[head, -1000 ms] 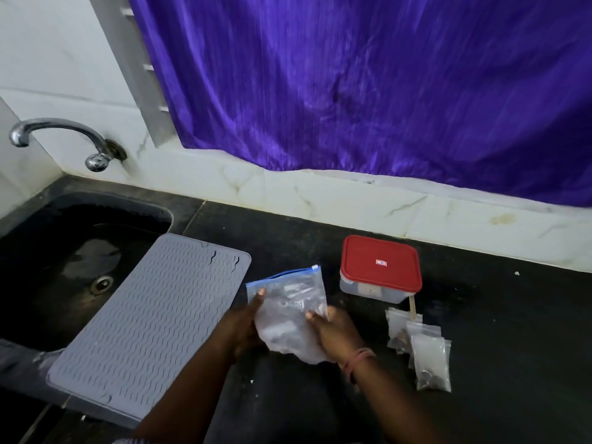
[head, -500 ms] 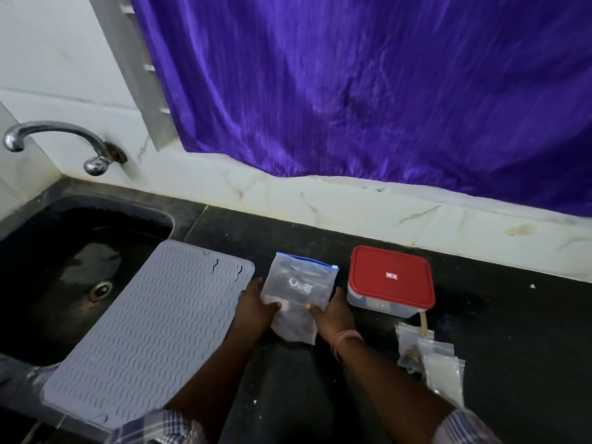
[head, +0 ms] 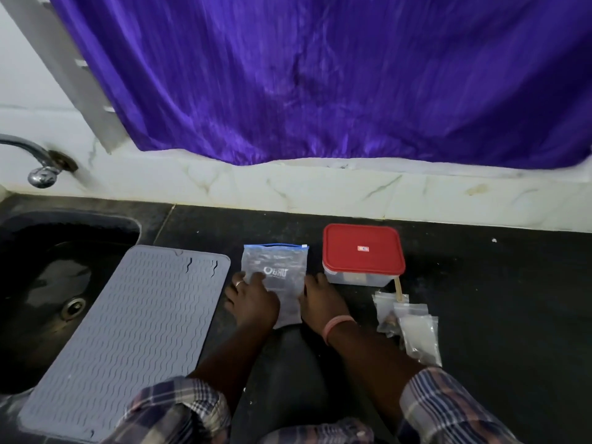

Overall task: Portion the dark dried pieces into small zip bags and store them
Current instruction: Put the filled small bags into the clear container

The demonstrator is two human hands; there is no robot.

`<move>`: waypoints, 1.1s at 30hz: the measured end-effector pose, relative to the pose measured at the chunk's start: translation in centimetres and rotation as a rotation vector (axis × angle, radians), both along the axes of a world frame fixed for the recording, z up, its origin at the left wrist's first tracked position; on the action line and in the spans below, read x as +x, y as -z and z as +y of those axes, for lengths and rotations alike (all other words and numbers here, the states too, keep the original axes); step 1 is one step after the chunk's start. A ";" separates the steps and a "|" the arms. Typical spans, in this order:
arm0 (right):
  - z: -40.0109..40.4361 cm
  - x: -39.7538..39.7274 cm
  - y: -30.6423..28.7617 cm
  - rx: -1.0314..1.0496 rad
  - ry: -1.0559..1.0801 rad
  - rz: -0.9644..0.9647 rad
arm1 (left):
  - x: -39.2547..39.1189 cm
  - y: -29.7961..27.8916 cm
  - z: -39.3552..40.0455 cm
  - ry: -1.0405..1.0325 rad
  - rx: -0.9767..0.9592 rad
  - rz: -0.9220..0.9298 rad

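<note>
Zip bag (head: 275,277) lies flat on dark counter (head: 480,299), centre of frame, between grey mat (head: 128,331) and red-lidded container (head: 363,254). I see my left hand (head: 253,299) resting flat on its left edge, fingers spread, not clenched; right hand (head: 322,302) flat against its right edge, gripping nothing. Small filled bags (head: 413,331) sit lower right, below the container.

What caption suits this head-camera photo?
Both hands flatten a large zip bag on the counter beside a red-lidded container and small filled bags.
</note>
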State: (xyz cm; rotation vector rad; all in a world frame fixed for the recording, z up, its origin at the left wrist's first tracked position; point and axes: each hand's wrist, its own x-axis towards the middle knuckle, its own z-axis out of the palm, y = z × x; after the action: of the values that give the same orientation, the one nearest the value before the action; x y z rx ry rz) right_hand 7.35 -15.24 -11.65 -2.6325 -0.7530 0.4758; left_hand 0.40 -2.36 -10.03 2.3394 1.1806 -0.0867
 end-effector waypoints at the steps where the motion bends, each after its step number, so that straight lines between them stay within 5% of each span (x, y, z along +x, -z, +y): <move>1: -0.7 0.0 -0.3 0.018 -0.013 -0.035 | 0.3 -0.2 -0.6 0.031 0.019 -0.030; 7: -5.8 -0.1 -2.7 0.114 0.069 -0.194 | 2.2 -1.6 -5.3 0.268 0.026 -0.217; 12: -10.0 1.6 -2.6 0.209 0.440 -0.467 | 4.9 -2.3 -7.6 0.183 -0.351 -0.391; 15: -11.9 3.3 -2.5 0.175 0.603 -0.319 | 6.7 -1.7 -8.3 0.116 -0.565 -0.378; 19: -12.6 3.8 -2.7 0.261 0.442 -0.047 | 7.0 -1.8 -8.6 -0.064 -0.699 -0.433; 25: -11.0 0.5 -2.0 0.033 0.280 -0.444 | 4.6 2.2 -6.6 -0.320 -0.582 -0.426; 33: -5.7 -0.6 -2.5 -0.008 -0.037 -0.427 | 2.1 -2.5 -7.7 -0.524 -1.056 -0.499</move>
State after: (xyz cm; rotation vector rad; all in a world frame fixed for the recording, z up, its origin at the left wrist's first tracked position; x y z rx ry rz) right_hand 6.73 -20.95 -9.18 -2.7637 -0.9238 -0.0832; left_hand 2.45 -10.10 -7.53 1.0223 1.0620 0.0518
